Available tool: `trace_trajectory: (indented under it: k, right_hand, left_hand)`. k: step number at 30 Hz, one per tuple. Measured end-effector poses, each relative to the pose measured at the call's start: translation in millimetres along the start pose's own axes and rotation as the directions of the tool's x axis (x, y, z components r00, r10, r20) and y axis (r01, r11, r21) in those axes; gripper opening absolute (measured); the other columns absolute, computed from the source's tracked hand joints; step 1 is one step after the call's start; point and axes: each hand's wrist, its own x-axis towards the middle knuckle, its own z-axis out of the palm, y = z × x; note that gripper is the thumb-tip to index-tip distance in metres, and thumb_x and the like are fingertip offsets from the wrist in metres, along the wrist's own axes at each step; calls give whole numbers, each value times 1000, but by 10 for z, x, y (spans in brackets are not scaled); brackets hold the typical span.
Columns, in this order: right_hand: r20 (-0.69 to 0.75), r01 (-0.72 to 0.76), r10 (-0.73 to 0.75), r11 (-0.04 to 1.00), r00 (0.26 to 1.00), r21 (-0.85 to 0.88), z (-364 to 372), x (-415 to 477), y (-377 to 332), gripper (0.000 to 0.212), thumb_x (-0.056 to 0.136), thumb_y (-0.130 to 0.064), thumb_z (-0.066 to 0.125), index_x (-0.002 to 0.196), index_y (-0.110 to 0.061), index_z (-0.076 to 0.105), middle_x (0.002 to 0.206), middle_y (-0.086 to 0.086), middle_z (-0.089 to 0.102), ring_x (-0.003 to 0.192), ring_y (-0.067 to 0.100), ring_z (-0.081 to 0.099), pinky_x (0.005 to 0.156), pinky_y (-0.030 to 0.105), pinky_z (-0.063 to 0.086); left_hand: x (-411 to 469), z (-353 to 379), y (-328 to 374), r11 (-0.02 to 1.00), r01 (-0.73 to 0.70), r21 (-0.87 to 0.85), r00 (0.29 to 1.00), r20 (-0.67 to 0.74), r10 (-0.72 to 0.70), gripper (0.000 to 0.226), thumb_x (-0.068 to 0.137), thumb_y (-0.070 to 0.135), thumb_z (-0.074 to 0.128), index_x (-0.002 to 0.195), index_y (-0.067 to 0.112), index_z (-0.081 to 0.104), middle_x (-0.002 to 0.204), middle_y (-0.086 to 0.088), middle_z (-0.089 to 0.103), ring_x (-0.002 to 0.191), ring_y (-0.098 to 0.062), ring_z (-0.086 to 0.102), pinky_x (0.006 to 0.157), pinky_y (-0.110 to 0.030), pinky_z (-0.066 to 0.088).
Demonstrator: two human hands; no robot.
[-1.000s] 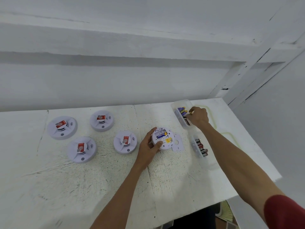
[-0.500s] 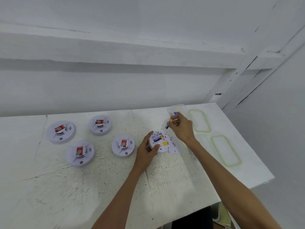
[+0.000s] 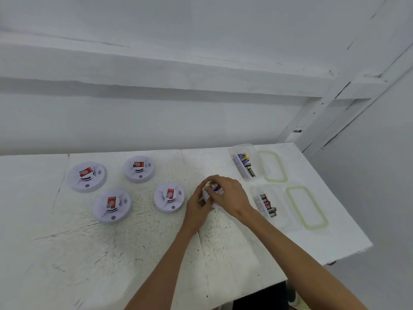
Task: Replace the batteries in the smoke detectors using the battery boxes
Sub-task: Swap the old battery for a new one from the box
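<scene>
- Now the right hand [image 3: 225, 195] sits over the open detector [image 3: 217, 205] at centre frame. Its fingers are curled round a blue battery [image 3: 214, 187] and hold it against the detector's upturned back, probably to seat it in the compartment.
- The left hand [image 3: 196, 206] clasps the detector's left edge, which likely steadies it on the table [image 3: 134, 253] against the push of the other hand.
- The upper battery box [image 3: 257, 162] and lower battery box [image 3: 280, 204] stand uncovered at right of centre. Their green-rimmed lids [image 3: 273, 166] lie just beside them, so batteries stay within easy reach.
- 4 closed detectors [image 3: 112, 205] wait face up at left of centre, apparently the queue still to be done.
- 1 second ago the right hand was reaching into the upper box. Half a second ago it carried the battery between box and detector, and now it is down on the detector.
- The left hand has kept its hold throughout.
</scene>
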Motion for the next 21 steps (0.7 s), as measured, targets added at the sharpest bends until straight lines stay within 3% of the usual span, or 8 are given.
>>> trace_trajectory:
  k: [5,8,14,18,21]
  right_hand:
    - [-57,-144,144,990,988,12,13,-36,92,53,80,-63,62,119,-28,64,118,-12,64,107,10,51,87,21,42]
    - [-89,-252,260,963,961,99,56,-30,136,58,75,-70,64,119,-32,62,123,-14,61,117,12,50,94,22,40]
    - [34,-425,435,857,900,290,75,32,67,79,77,-57,78,142,-22,49,143,-2,53,127,17,51,98,24,40]
    - [114,-432,417,865,902,255,87,96,67,74,74,-58,79,133,-18,59,126,-2,64,110,14,63,92,22,50]
    - [81,-414,407,871,910,265,143,106,85,56,73,-56,81,116,-23,66,105,-9,71,91,6,68,82,20,55]
  left_hand:
    - [3,-4,-4,1000,-2,8,1000,20,2,55,102,16,64,153,28,45,144,1,62,124,-15,67,83,-31,63]
    - [3,-9,-6,1000,-3,25,1000,24,2,55,103,19,64,153,30,45,147,5,60,126,-10,66,89,-34,63]
    - [-2,-4,-1,999,-4,35,999,35,3,56,103,20,64,155,29,44,145,9,60,125,-9,66,90,-38,63]
    - [7,-3,2,1000,10,21,1000,29,-10,56,103,17,63,155,30,44,140,4,64,119,-14,70,83,-36,64]
    - [2,-8,-1,1000,11,19,1000,13,-11,56,103,16,64,155,28,45,139,4,64,119,-14,70,83,-35,64]
